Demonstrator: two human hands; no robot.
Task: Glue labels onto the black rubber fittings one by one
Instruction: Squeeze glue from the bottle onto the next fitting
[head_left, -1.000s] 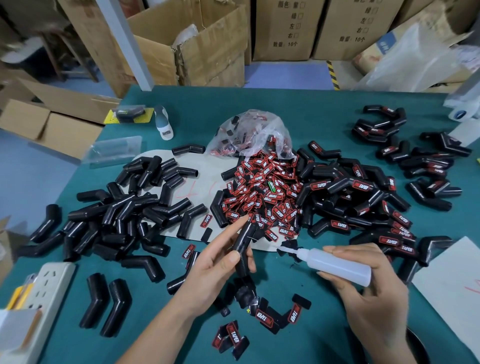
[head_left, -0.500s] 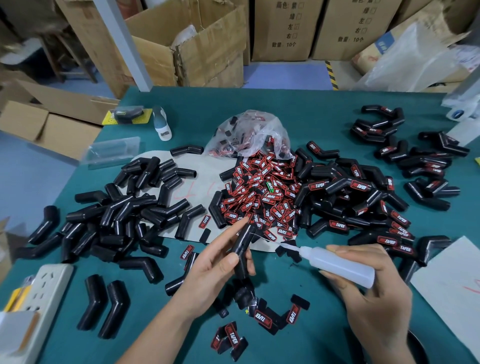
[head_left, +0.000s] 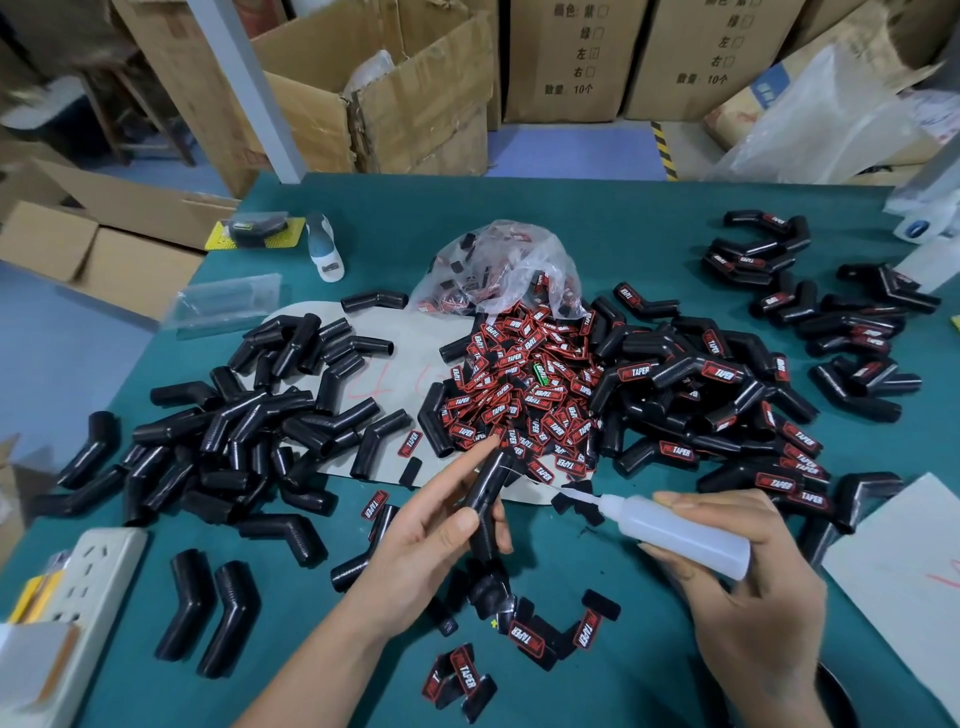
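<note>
The left hand (head_left: 426, 545) grips one bent black rubber fitting (head_left: 485, 493) between thumb and fingers, held upright above the teal-covered table (head_left: 597, 228). The right hand (head_left: 748, 597) is curled round a translucent white plastic glue bottle (head_left: 680, 535) — its thin nozzle points left, with the tip near the fitting's side. Behind them lies a heap of red-and-black printed labels (head_left: 524, 395), spilling from a crumpled clear plastic bag (head_left: 498, 270). Bare black fittings (head_left: 249, 426) are piled to the left; labelled fittings (head_left: 727, 395) to the right.
</note>
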